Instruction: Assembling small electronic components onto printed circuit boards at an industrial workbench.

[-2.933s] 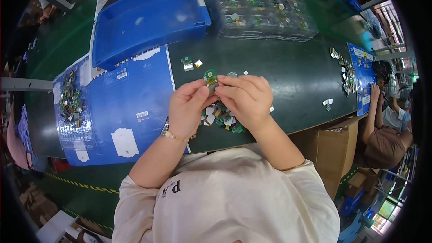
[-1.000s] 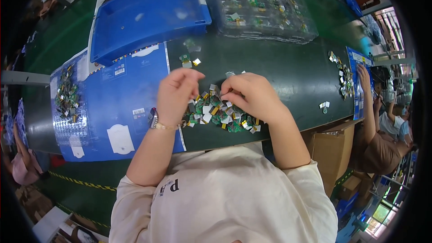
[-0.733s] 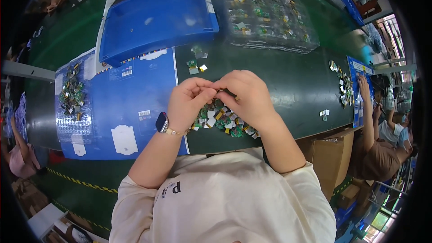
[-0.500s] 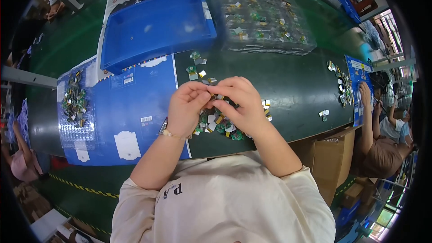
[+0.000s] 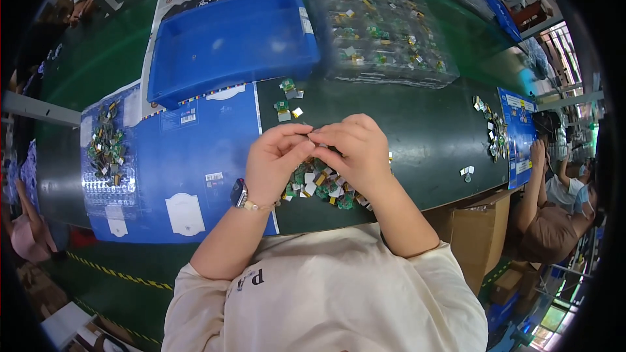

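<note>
My left hand [image 5: 277, 160] and my right hand [image 5: 357, 150] meet fingertip to fingertip over the work table. Both are closed in a pinch, thumbs against forefingers. Whatever sits between the fingertips is tiny and mostly covered, so I cannot make it out. Right below them lies a pile of small green circuit boards [image 5: 324, 186] with white and yellow-brown pieces, partly hidden by my hands. Just beyond my fingers, a few loose circuit boards [image 5: 284, 109] rest on the dark table top. A watch [image 5: 239, 192] and a bracelet are on my left wrist.
A blue plastic bin [image 5: 228, 45] stands at the far left, beside stacked clear trays [image 5: 391, 36] of boards. Blue printed cardboard [image 5: 189, 189] covers the left side, with another board heap [image 5: 107, 143]. More boards [image 5: 492, 130] lie right, near a co-worker's arm [image 5: 536, 169].
My hands stay together, the left hand turning slightly so the watch shows more. Fewer loose boards show just beyond my fingertips. The co-worker's hand at right has moved slightly.
</note>
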`<state>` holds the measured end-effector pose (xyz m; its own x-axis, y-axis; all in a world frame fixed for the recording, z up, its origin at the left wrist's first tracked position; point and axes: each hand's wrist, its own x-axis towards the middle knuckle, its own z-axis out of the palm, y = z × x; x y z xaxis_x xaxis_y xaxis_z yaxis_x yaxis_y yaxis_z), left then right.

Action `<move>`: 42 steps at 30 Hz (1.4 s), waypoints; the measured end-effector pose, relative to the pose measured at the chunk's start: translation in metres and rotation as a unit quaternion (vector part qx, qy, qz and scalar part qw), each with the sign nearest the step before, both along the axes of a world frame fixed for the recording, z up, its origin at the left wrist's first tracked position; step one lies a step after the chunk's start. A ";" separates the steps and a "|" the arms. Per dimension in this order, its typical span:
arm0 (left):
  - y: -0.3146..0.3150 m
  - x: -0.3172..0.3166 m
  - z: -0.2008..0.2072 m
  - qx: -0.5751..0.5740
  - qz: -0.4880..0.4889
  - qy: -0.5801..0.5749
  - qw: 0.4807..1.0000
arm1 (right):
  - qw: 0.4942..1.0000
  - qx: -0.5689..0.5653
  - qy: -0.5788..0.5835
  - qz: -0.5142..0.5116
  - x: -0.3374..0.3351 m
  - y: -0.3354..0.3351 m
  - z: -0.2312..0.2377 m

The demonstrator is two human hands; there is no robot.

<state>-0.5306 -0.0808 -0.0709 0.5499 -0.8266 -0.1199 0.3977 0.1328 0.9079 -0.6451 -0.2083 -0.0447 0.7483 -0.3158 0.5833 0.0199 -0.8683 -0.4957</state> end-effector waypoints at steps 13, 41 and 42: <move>0.000 0.009 -0.014 -0.039 0.052 0.188 0.980 | 0.976 0.064 0.089 0.187 0.021 -0.024 0.028; 0.006 0.010 -0.003 -0.168 -0.096 0.184 0.964 | 0.860 0.483 0.088 0.137 0.001 -0.003 -0.008; 0.004 0.009 -0.004 -0.153 -0.081 0.165 0.971 | 0.842 0.521 0.053 0.130 0.000 -0.003 -0.012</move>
<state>-0.5214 -0.0763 -0.0753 0.3837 -0.9235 -0.0027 0.6976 0.2879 0.6561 -0.6456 -0.2116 -0.0571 0.9018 -0.4319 0.0170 0.0506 0.0663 -0.9965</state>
